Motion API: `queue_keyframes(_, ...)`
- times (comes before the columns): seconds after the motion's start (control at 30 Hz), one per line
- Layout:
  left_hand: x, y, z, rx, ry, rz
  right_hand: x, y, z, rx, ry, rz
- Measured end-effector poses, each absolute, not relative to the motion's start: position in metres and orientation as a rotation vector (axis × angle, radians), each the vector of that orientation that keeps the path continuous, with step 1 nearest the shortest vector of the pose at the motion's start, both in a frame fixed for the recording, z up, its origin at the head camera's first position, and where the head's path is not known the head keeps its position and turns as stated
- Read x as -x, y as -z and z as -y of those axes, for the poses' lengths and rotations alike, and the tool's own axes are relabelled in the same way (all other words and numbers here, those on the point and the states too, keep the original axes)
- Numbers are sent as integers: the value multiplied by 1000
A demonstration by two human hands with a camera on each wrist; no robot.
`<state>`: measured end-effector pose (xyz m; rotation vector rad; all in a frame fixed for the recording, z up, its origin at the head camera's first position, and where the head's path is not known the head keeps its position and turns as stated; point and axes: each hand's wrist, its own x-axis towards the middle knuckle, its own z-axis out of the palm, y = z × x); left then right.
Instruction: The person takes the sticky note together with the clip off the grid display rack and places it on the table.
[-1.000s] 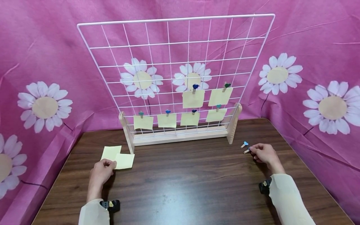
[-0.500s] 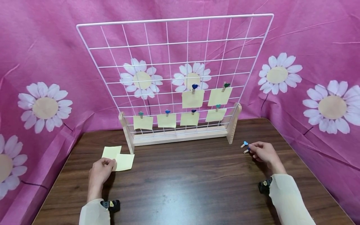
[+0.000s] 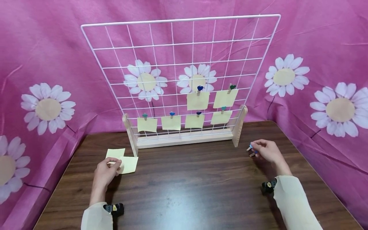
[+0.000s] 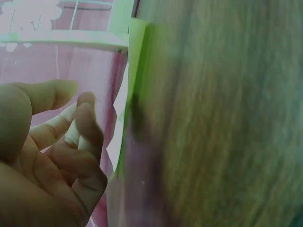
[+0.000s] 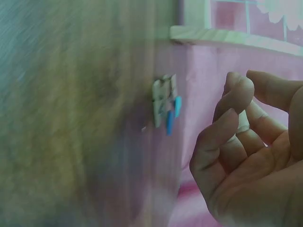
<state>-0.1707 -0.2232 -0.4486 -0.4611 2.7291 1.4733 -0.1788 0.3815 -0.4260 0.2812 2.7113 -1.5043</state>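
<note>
Two pale yellow sticky notes overlap on the table at the left: a front note (image 3: 130, 164) and a back note (image 3: 116, 153). My left hand (image 3: 103, 174) hovers just over them, fingers loosely bent, thumb and forefinger apart with nothing between them in the left wrist view. At the right lie two small wooden clothespins with heart tops, a light-blue one (image 3: 249, 148) and a dark-blue one (image 3: 252, 155). Close above them is my right hand (image 3: 269, 152), fingers loosely bent and holding nothing; the right wrist view shows both pegs (image 5: 157, 104) apart from the fingertips.
A white wire grid (image 3: 181, 20) stands upright in a wooden base (image 3: 184, 140) at the back of the brown table (image 3: 184, 185). Several yellow notes (image 3: 197, 101) hang on its lower right and bottom rows, each under a heart clothespin. A pink flowered cloth (image 3: 57, 57) surrounds the table.
My right hand has lifted slightly away from the dark-blue clothespin, both pegs staying on the table. The left hand has shifted slightly up and right, its fingers off the front note.
</note>
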Motion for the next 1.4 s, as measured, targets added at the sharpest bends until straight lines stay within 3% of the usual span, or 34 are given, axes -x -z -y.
queue_keyframes(1.4, 184, 428, 163, 125, -1771, -2701, 187, 380, -338, 18, 1692, -2831)
